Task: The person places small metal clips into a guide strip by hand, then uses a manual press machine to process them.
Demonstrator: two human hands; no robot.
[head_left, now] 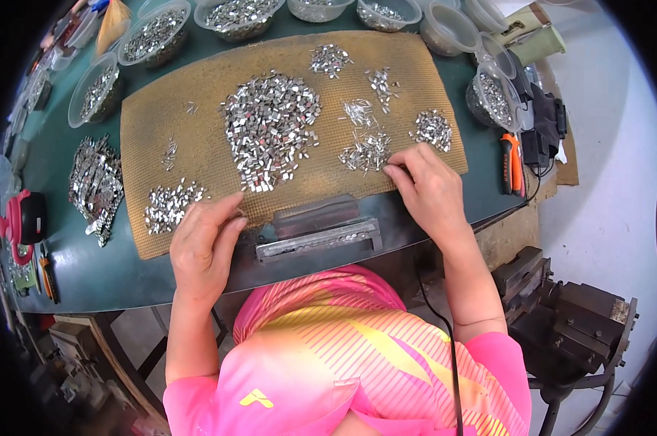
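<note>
A tan mesh mat (198, 152) lies on a dark green table (89, 269) and carries several heaps of small shiny metal pieces. The biggest heap (270, 127) sits in the middle. My left hand (205, 243) rests at the mat's near edge beside a small heap (170, 203), fingers curled; I cannot see anything in it. My right hand (426, 189) is at the mat's right front, its fingertips pinched at the edge of a heap of thin pieces (365, 149). A metal block with a grooved bar (320, 234) lies between the two hands.
Clear plastic bowls (154, 33) of metal parts line the table's far edge and right side. A loose pile of parts (96, 185) lies left of the mat. Orange-handled pliers (514, 163) lie at right, a red-and-black tool (23, 221) at left. A dark machine (575, 320) stands lower right.
</note>
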